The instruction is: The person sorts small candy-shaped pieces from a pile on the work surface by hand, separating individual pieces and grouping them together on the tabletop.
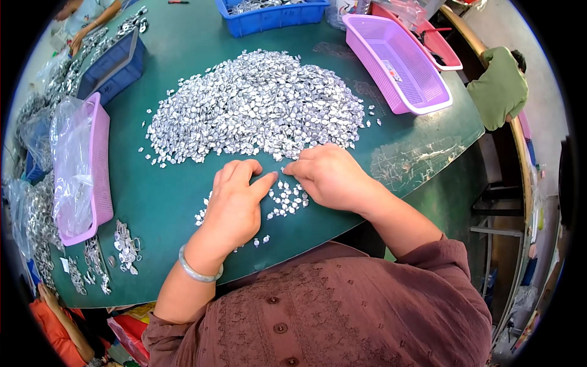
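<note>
A broad heap of small silvery metal pieces (257, 104) lies on the green table (165, 214). At its near edge, my left hand (235, 199) has thumb and fingers apart, fingertips down towards the tabletop. My right hand (327, 177) is close by on the right with its fingers curled together; whatever they pinch, if anything, is hidden. One tiny piece shows between the two hands' fingertips. A small group of loose pieces (286, 200) is spread below my right hand. More pieces lie partly covered by my left hand, and a few sit near the table's front edge.
A purple basket (397, 67) stands at the right, beside a red basket (449, 52). Another purple basket (101, 165) with clear plastic is at left. Blue bins (275, 18) stand farther back. Metal parts (126, 248) lie front left. Other people sit around the table.
</note>
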`<action>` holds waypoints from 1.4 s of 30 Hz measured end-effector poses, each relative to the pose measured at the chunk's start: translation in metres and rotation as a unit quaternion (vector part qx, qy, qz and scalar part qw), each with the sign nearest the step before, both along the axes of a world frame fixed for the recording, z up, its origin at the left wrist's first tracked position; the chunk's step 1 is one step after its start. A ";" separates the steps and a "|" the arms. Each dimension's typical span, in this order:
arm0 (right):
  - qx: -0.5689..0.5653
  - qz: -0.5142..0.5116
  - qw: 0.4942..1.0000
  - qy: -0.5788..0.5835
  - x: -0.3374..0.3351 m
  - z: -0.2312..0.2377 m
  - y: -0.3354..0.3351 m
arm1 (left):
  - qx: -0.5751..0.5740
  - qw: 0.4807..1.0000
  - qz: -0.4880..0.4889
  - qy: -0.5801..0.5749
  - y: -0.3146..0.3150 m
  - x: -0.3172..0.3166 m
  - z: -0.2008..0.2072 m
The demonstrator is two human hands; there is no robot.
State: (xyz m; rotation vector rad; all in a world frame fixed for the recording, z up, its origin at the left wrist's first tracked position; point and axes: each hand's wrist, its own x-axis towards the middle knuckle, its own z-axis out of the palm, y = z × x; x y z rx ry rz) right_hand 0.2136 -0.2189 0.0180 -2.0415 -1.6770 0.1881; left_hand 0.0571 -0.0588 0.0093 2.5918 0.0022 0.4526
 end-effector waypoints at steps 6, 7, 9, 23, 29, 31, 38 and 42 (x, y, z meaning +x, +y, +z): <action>0.037 -0.040 0.998 -0.011 -0.003 -0.002 0.006 | -0.008 1.000 -0.001 -0.001 0.001 -0.001 -0.001; 0.037 -0.040 0.998 -0.012 -0.004 -0.004 0.007 | -0.011 1.000 -0.003 -0.004 0.002 -0.001 -0.001; 0.043 -0.033 0.998 -0.026 -0.006 -0.007 0.010 | -0.013 1.000 -0.006 -0.004 0.002 -0.001 -0.001; 0.010 -0.042 0.996 -0.073 -0.006 -0.002 0.007 | -0.032 0.999 -0.002 -0.015 0.002 0.000 0.000; 0.027 -0.050 0.997 -0.061 -0.002 -0.004 0.000 | -0.027 1.000 -0.008 -0.014 0.002 0.000 -0.001; 0.022 -0.043 0.997 -0.052 -0.003 -0.005 -0.001 | -0.024 1.000 -0.009 -0.012 0.002 0.000 -0.001; 0.044 0.003 0.998 -0.039 -0.006 0.000 0.008 | -0.025 1.000 -0.010 -0.014 0.002 0.001 0.001; 0.030 -0.002 0.997 -0.067 -0.007 -0.001 0.012 | -0.027 1.000 -0.003 -0.016 0.004 0.001 0.001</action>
